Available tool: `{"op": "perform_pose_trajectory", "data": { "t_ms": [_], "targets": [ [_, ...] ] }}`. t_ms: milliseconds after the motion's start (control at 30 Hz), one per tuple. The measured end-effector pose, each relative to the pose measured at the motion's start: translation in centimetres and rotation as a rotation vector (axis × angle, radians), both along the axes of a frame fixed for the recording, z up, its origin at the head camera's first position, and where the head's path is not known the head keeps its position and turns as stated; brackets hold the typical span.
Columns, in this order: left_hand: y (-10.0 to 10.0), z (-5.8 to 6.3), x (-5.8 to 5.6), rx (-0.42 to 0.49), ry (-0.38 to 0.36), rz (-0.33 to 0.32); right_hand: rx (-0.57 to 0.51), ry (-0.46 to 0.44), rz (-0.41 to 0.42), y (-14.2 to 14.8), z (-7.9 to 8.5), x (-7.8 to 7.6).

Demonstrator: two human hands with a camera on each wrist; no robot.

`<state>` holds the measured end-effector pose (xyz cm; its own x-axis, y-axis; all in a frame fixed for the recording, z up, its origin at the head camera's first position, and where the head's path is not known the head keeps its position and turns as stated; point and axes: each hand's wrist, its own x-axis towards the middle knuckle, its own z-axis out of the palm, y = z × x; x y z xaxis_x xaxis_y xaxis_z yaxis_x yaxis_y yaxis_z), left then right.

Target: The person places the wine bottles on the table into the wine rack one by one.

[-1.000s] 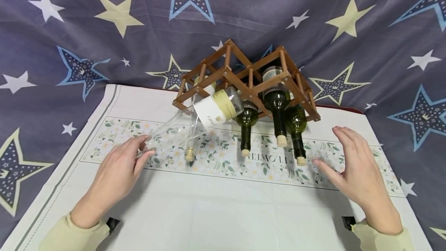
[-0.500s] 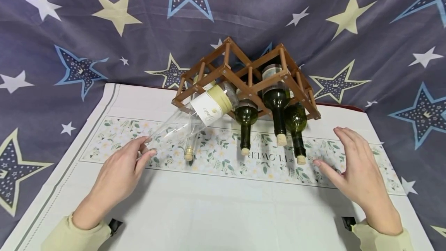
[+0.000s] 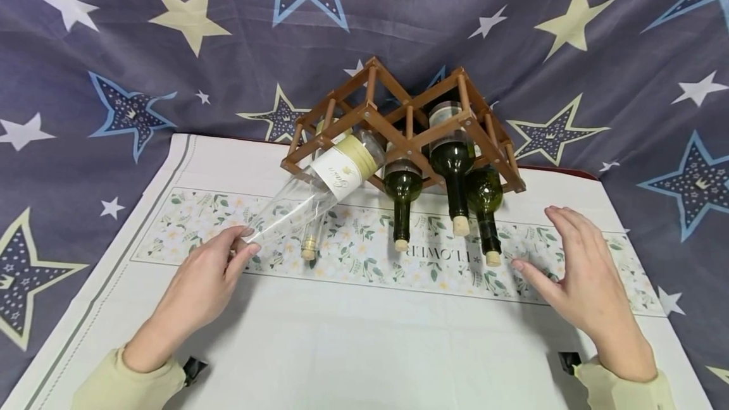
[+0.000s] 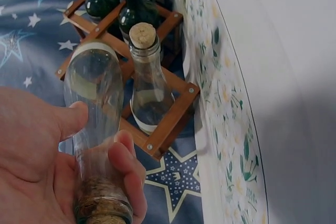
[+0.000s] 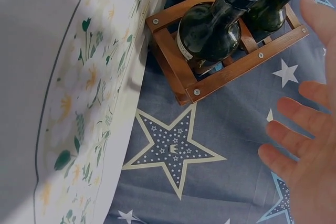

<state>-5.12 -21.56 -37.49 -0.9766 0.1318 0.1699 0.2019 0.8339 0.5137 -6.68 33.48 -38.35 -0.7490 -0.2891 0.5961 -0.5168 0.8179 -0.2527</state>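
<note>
My left hand (image 3: pixel 202 280) grips a clear glass bottle (image 3: pixel 342 169) by its neck, fingers and thumb curled round it in the left wrist view. The bottle slants up to the right, its labelled base end at the front of the wooden wine rack (image 3: pixel 369 116); how far inside it is, I cannot tell. Below and behind it, a corked clear bottle (image 4: pixel 147 72) lies in the rack's lower left slot. Green corked bottles (image 3: pixel 403 188) fill slots in the middle and right. My right hand (image 3: pixel 589 280) hovers right of the rack, fingers apart, holding nothing.
A white tablecloth (image 3: pixel 364 347) with a floral strip (image 3: pixel 364 264) covers the table. Behind the rack hangs a dark star-patterned cloth (image 3: pixel 398 11). Corked necks of the green bottles, such as this cork (image 3: pixel 493 259), stick out toward me.
The held bottle's base has moved up and slightly left against the rack, and its label has turned a little. My left hand has shifted slightly right. The right hand stays nearly still.
</note>
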Motion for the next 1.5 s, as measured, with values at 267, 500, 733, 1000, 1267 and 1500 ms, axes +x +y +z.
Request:
{"op": "perform_pose_trajectory", "data": {
  "t_ms": [267, 500, 733, 1000, 1267, 1500],
  "targets": [
    [0.4, 0.3, 0.0, 0.039, -0.074, -0.012, -0.019, 0.017, -0.002, -0.1, -0.1, -0.2],
    [0.9, 0.8, 0.3, 0.084, -0.179, -0.021, -0.034, 0.031, -0.002, -0.2, -0.2, -0.3],
    [1.5, 1.2, 0.5, 0.138, -0.272, -0.059, -0.028, -0.004, -0.001, -0.1, 0.0, -0.2],
    [2.1, 1.3, 0.9, 0.276, -0.361, -0.101, 0.006, -0.077, -0.021, 0.2, 0.0, 0.1],
    [2.6, 1.5, 1.2, 0.411, -0.452, -0.133, -0.005, -0.023, -0.012, 0.2, -0.2, 0.1],
    [2.7, 1.5, 1.5, 0.504, -0.499, -0.157, -0.007, -0.027, -0.009, 0.2, -0.4, 0.0]
  ]
}}
